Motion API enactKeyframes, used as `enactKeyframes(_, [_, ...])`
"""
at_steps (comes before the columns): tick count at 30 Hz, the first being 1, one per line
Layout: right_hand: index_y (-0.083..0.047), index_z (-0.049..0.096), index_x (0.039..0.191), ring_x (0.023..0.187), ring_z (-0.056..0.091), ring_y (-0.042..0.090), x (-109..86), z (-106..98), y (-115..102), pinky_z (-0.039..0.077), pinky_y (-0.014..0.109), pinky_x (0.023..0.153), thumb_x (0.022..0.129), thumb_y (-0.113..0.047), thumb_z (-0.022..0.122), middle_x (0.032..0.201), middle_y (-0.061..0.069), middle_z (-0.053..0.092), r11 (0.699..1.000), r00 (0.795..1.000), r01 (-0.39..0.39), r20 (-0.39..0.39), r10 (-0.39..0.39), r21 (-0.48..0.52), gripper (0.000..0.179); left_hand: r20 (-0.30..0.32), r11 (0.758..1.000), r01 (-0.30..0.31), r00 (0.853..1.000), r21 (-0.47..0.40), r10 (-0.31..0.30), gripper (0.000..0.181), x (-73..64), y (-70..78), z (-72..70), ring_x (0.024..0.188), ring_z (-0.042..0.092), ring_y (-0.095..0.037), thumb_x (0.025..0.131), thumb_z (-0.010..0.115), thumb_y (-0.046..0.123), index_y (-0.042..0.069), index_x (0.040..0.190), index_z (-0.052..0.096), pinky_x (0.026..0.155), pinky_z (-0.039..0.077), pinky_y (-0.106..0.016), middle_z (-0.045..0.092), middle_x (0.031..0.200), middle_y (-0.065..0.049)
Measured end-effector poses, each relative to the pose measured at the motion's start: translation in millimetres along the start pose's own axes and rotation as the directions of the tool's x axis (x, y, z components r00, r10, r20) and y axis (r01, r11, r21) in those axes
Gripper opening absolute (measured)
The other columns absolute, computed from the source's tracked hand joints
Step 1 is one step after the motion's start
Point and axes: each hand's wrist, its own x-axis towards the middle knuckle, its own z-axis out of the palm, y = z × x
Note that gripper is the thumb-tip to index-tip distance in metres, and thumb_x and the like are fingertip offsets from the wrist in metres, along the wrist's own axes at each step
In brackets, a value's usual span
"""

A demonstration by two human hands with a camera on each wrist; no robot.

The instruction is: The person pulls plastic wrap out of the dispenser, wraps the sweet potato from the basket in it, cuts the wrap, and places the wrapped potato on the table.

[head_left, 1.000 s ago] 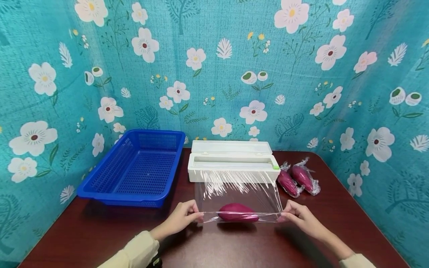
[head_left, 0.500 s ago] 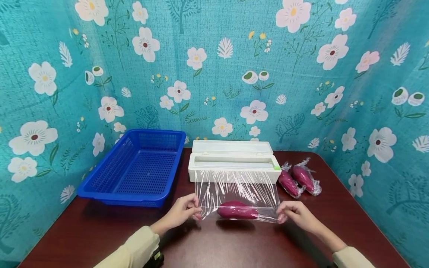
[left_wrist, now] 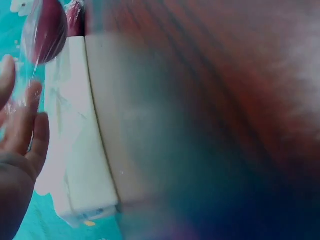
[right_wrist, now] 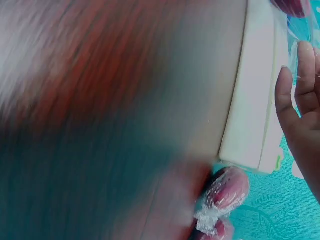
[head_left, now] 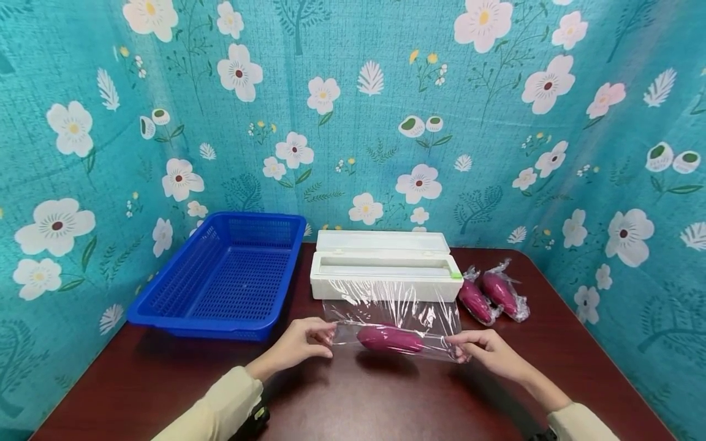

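Note:
A magenta-skinned sweet potato (head_left: 388,339) lies cradled in clear plastic wrap (head_left: 339,311), its shadow on the table just in front. The wrap runs out of a white dispenser box (head_left: 320,290), lid raised, behind it. My left hand (head_left: 298,348) holds the wrap's left side, fingers curled and thumb lower. On the opposite side my right hand (head_left: 493,354) pinches the other corner, index finger stretched along the film. In the left wrist view, film strands run from the left hand's fingers (left_wrist: 31,95) toward the sweet potato (left_wrist: 47,30).
Two wrapped sweet potatoes, one nearer the box (head_left: 475,301) and one farther right (head_left: 501,293), lie at the box's right end. A blue perforated basket (head_left: 212,321) stands on the left of the dark wooden table (head_left: 353,410). A floral teal curtain (head_left: 353,141) hangs behind.
Both hands have moved slightly away from me toward the box, the left more. The wrap's front edge has folded up around the sweet potato, which has shifted back and up a little.

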Motion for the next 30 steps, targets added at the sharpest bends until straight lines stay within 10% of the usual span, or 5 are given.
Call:
enactKeyframes(4, [0.016, 0.054, 0.109, 0.069, 0.057, 0.012, 1.1, 1, -3, 0.050, 0.031, 0.058, 0.087, 0.009, 0.047, 0.082, 0.011, 0.062, 0.996, 0.998, -0.065, -0.009, 0.065, -0.053, 0.024, -0.048, 0.974, -0.041, 0.997, 0.221, 0.053, 0.053, 7.8, 1.7, 5.2, 0.067, 0.059, -0.019, 0.060, 0.077, -0.006, -0.016, 0.108, 0.056, 0.061, 0.049, -0.024, 0.057, 0.083, -0.015])
enactKeyframes(9, [0.014, 0.056, 0.108, 0.069, 0.051, 0.008, 6.5, 8, -2, 0.045, 0.024, 0.055, 0.075, 0.002, 0.067, 0.082, 0.009, 0.059, 0.973, 0.997, -0.071, 0.000, 0.073, -0.219, 0.037, -0.061, 0.874, -0.006, 0.997, 0.486, 0.041, 0.041, 14.5, 4.0, 14.9, 0.061, 0.046, -0.011, 0.057, 0.079, -0.003, -0.007, 0.095, 0.063, 0.055, 0.043, -0.021, 0.047, 0.071, -0.002])
enactKeyframes(16, [0.009, 0.065, 0.096, 0.060, 0.044, 0.003, 19.3, 20, 5, 0.039, 0.015, 0.050, 0.069, -0.005, 0.074, 0.072, -0.003, 0.051, 0.807, 0.996, 0.086, 0.072, -0.055, -0.584, 0.032, 0.021, 0.762, 0.041, 0.997, 0.646, -0.072, 0.024, 19.0, 4.6, 26.9, 0.056, 0.039, -0.013, 0.069, 0.073, 0.003, 0.007, 0.060, 0.051, 0.048, 0.035, -0.022, 0.036, 0.057, 0.002])
enactKeyframes(27, [-0.018, 0.072, 0.069, 0.069, 0.040, 0.006, 30.5, 17, -1, 0.028, 0.020, 0.059, 0.060, -0.015, 0.078, 0.073, -0.010, 0.046, 0.512, 0.976, 0.051, -0.067, -0.209, -0.857, 0.012, -0.116, 0.833, 0.099, 0.992, 0.544, -0.042, 0.010, 21.7, 3.5, 25.4, 0.086, 0.045, -0.025, 0.076, 0.068, 0.013, 0.006, 0.069, 0.070, 0.071, 0.035, -0.037, 0.056, 0.089, -0.007])
enactKeyframes(30, [-0.020, 0.070, 0.066, 0.078, 0.041, 0.011, 32.8, 15, -4, 0.023, 0.029, 0.062, 0.059, -0.016, 0.079, 0.080, -0.006, 0.051, 0.511, 0.967, 0.030, -0.104, -0.231, -0.859, 0.012, -0.156, 0.853, 0.171, 0.982, 0.493, -0.107, 0.012, 21.4, 2.2, 23.0, 0.093, 0.042, -0.027, 0.077, 0.067, 0.017, 0.010, 0.069, 0.071, 0.071, 0.032, -0.041, 0.056, 0.097, -0.009])
